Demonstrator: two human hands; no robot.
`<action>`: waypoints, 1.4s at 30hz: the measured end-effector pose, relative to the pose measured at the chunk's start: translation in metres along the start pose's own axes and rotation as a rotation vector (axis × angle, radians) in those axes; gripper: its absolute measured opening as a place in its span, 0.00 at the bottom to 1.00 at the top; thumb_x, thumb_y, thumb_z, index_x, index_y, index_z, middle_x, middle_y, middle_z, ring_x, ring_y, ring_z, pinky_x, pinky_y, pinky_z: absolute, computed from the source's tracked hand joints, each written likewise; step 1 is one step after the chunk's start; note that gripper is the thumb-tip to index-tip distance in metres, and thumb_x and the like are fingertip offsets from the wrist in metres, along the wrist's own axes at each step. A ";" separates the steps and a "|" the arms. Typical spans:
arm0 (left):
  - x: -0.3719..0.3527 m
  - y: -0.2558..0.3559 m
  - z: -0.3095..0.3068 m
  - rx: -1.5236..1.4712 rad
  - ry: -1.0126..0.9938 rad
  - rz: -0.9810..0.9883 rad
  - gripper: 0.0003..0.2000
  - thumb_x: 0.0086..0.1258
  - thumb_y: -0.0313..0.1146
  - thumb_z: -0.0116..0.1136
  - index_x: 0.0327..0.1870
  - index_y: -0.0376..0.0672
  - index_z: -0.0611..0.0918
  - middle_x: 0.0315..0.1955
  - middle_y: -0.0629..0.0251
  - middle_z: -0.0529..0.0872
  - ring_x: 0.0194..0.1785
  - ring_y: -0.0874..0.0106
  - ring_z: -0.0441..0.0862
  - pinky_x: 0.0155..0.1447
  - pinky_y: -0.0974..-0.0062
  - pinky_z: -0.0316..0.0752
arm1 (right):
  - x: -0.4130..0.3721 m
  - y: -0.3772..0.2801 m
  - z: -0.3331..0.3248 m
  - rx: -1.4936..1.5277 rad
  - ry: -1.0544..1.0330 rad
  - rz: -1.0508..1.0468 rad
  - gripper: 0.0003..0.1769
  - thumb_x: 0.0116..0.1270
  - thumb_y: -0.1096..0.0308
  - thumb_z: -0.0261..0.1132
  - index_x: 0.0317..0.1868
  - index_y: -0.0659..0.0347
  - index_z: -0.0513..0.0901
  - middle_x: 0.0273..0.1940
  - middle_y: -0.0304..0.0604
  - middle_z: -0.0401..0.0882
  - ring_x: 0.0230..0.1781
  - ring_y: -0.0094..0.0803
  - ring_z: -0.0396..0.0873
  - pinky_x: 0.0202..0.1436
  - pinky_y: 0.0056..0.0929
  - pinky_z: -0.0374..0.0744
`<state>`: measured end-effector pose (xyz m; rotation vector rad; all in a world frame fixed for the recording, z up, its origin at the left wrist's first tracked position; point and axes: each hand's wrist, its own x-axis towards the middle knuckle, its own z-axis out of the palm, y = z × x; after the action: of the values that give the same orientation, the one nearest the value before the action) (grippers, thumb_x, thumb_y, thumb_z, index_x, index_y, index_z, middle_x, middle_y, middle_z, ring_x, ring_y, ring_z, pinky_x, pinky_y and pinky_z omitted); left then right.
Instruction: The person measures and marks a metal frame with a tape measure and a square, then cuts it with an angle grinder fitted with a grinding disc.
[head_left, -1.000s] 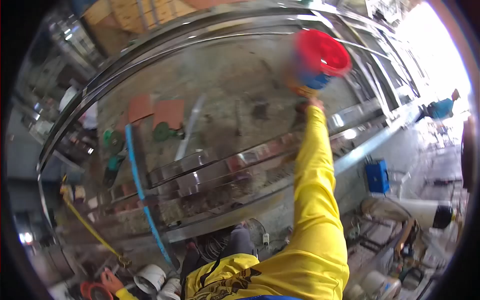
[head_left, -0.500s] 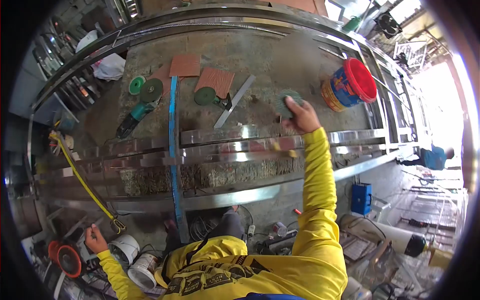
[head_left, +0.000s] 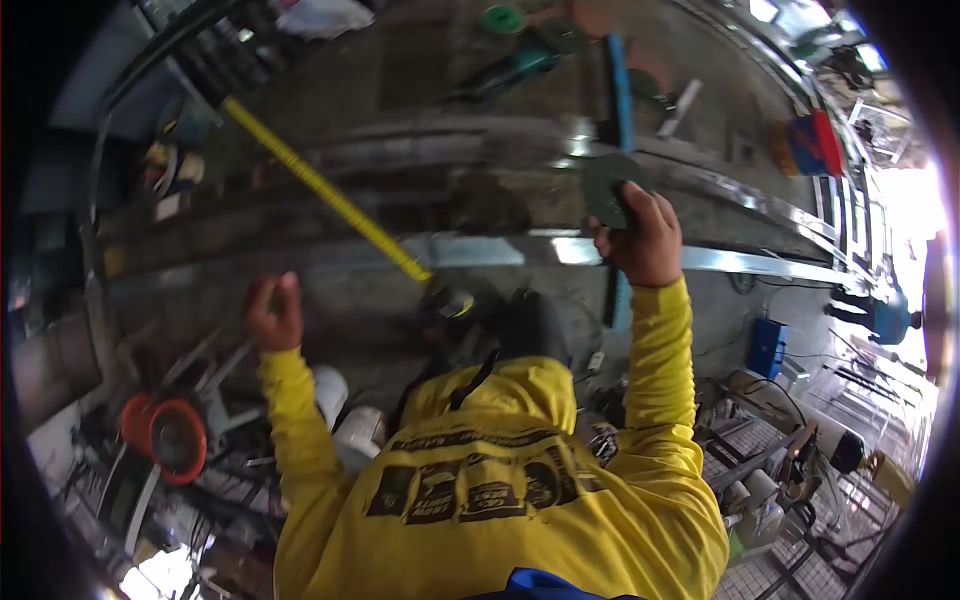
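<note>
Your right hand (head_left: 640,240) has its grip closed on a green disc (head_left: 608,188); your left hand (head_left: 272,312) is fisted. The red bucket (head_left: 812,143) lies sideways.

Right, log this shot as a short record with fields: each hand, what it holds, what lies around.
right hand: shut on a dark green disc, fingers over its lower edge
left hand: raised, fingers curled, blurred; nothing seen in it
tape measure: yellow, drawn out slantwise, one end between the two hands
steel rail: runs across, behind both hands
bucket: red, far right, apart from the hands
grinder: top of view, blurred
other person: far right edge, blue top
</note>
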<state>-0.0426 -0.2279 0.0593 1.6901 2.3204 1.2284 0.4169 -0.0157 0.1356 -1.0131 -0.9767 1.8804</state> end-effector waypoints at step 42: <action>0.140 0.034 0.196 0.369 -1.898 0.585 0.42 0.65 0.76 0.58 0.54 0.39 0.90 0.52 0.44 0.89 0.60 0.50 0.85 0.66 0.55 0.77 | 0.002 0.273 0.221 -0.581 1.194 -0.381 0.14 0.75 0.72 0.61 0.56 0.68 0.84 0.44 0.55 0.84 0.42 0.51 0.82 0.54 0.42 0.77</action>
<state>0.0134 0.0017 0.0018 1.9703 0.7926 -0.8386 0.1485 -0.1828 -0.0178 -1.7875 -0.8366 0.4282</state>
